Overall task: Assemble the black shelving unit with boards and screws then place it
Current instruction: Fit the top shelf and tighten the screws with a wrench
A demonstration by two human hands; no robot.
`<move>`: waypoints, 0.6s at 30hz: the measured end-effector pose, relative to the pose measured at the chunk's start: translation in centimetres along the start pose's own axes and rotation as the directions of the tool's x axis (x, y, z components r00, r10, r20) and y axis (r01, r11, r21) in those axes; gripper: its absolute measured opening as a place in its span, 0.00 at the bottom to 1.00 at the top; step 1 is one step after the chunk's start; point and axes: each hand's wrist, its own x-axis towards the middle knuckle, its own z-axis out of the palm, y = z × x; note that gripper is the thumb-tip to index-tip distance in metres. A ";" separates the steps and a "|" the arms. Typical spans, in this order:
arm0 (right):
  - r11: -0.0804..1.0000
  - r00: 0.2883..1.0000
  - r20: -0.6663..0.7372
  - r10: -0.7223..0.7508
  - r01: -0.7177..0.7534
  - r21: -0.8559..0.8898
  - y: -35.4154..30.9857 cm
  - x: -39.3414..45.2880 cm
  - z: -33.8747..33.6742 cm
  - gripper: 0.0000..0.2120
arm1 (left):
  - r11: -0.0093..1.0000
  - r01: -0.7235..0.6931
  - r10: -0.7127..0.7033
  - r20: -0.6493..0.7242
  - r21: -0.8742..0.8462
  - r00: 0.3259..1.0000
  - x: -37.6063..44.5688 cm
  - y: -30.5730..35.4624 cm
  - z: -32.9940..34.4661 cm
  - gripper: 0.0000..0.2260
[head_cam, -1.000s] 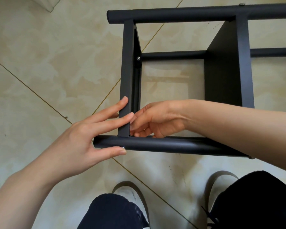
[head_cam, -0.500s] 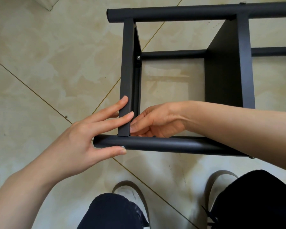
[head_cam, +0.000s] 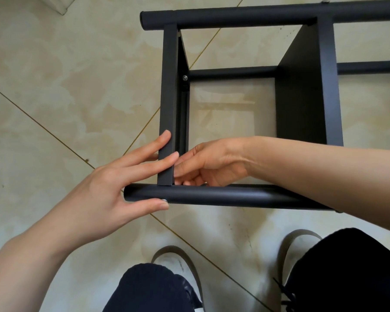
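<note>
Nearest the camera are the person's dark trouser knees (head_cam: 153, 289) and white shoes (head_cam: 178, 260), planted on the beige tiled floor (head_cam: 54, 97) just short of the black shelving unit (head_cam: 234, 194), which lies on its side on the tiles. Its near tube (head_cam: 223, 195) runs across in front of the feet, and the end board (head_cam: 167, 104) meets it at the left corner. The left hand (head_cam: 104, 194) is released, fingers straight: two fingertips press on the board's outer face and the thumb lies under the tube, touching a small silvery screw head (head_cam: 164, 200). The right hand (head_cam: 212, 163) reaches inside the frame, its fingers curled close against the inner side of that corner; whether they pinch a screw or nut is hidden, so I cannot tell what it grasps. The step in hand looks like fastening the end board to the near tube. The next move likely calls for keeping board and tube square while the fastener is turned home, which the tight corner makes awkward. Farther in, the middle board (head_cam: 302, 97) stands in the frame and crowds the right forearm. A fitted screw (head_cam: 184, 78) shows at the low back rail (head_cam: 232, 72), and the far tube (head_cam: 257, 16) closes the frame.
</note>
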 end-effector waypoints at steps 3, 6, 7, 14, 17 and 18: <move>1.000 1.000 0.024 0.005 -0.005 -0.015 0.0 -0.2 -0.2 0.05 | 1.000 -0.007 0.006 0.010 0.014 1.000 0.1 0.0 -0.1 0.32; 0.999 0.999 0.032 0.033 -0.032 -0.016 0.0 -0.1 -0.2 0.07 | 0.999 -0.003 0.002 0.016 0.034 1.000 0.0 0.0 -0.3 0.32; 0.998 0.998 0.039 0.049 -0.048 -0.029 -0.1 0.0 -0.2 0.07 | 0.999 0.000 0.000 0.017 0.046 1.000 0.1 0.1 -0.4 0.32; 0.989 0.994 0.038 0.098 -0.093 -0.118 -0.5 0.5 0.3 0.07 | 0.976 -0.050 0.049 0.010 0.210 0.999 0.3 0.4 -0.7 0.30; 0.987 0.995 0.031 0.094 -0.089 -0.135 -0.7 0.3 0.5 0.05 | 0.974 -0.059 0.059 0.005 0.217 0.998 0.4 0.5 -0.6 0.29; 0.988 0.996 0.023 0.083 -0.080 -0.134 -0.6 0.3 0.5 0.06 | 0.974 -0.058 0.059 0.004 0.217 0.998 0.4 0.5 -0.6 0.29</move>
